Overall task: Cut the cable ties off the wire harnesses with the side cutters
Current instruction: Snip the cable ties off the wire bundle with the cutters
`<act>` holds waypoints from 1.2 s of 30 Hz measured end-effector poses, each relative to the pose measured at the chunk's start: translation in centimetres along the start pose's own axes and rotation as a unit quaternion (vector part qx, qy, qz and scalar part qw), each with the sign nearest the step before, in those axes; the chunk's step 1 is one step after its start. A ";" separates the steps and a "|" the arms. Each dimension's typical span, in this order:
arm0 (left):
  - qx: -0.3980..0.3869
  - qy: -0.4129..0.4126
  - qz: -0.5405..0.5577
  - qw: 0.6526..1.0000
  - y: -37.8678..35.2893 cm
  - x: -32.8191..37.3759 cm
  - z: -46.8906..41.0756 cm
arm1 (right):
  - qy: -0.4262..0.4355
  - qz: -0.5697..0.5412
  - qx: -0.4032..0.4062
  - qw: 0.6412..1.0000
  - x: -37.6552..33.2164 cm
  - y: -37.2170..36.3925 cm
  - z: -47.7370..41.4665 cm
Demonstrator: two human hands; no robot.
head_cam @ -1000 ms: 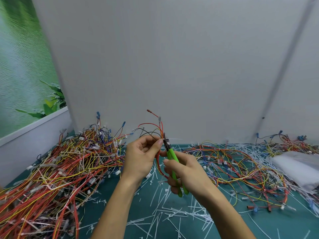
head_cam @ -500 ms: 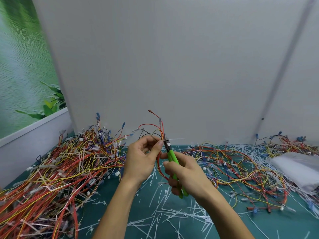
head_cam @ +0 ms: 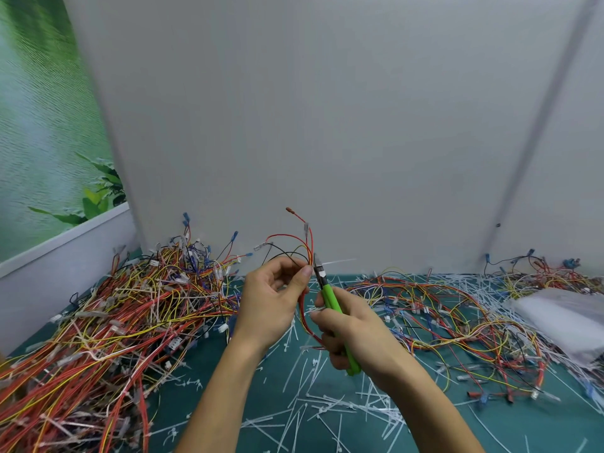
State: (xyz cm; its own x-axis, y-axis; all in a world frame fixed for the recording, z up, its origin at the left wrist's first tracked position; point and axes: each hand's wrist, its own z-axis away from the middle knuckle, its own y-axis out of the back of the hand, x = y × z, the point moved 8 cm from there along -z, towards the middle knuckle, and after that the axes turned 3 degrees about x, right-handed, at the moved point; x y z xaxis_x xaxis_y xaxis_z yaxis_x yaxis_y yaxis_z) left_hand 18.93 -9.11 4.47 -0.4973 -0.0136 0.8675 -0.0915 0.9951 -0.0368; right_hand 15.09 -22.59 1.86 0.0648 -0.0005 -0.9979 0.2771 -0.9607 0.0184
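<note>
My left hand (head_cam: 273,300) pinches a small wire harness (head_cam: 295,243) of red, yellow and black wires, held up above the green mat. My right hand (head_cam: 351,330) grips the green-handled side cutters (head_cam: 330,297), whose dark jaws sit right beside my left thumb at the bundle. A thin white cable tie (head_cam: 338,262) sticks out to the right from the jaws. The harness's red wires loop down between my two hands.
A big heap of tied harnesses (head_cam: 108,322) fills the left side. Looser harnesses (head_cam: 457,315) lie on the right, next to a white plastic bag (head_cam: 565,318). Cut ties (head_cam: 310,407) litter the mat (head_cam: 523,429). Grey panels wall off the back.
The cutter jaws have stayed at the bundle by my left thumb. A white cable tie tail now shows sticking out to the right of the jaws. Both hands have hardly moved.
</note>
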 end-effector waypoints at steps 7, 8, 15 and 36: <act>0.012 -0.003 0.013 1.000 0.1 0.2 0.0 | -0.007 -0.088 -0.054 0.995 0.0 -1.1 0.1; 0.013 -0.006 0.011 1.000 0.1 0.3 0.0 | -0.019 -0.110 -0.067 0.992 0.2 -1.3 0.1; 0.002 -0.016 -0.005 1.000 0.0 0.6 0.1 | -0.046 -0.111 -0.057 0.991 1.1 -0.9 -0.4; -0.017 -0.055 -0.041 0.997 0.0 1.2 0.1 | -0.051 -0.030 0.005 0.998 0.2 -0.1 0.3</act>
State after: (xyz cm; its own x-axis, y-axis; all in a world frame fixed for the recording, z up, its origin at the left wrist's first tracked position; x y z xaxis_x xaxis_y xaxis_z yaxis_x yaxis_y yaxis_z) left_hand 18.26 -9.15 5.46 -0.5816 -0.1038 0.8068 -0.1075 0.9929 0.0503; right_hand 14.75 -22.59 1.62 -0.0499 0.0294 -0.9983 0.2682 -0.9625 -0.0417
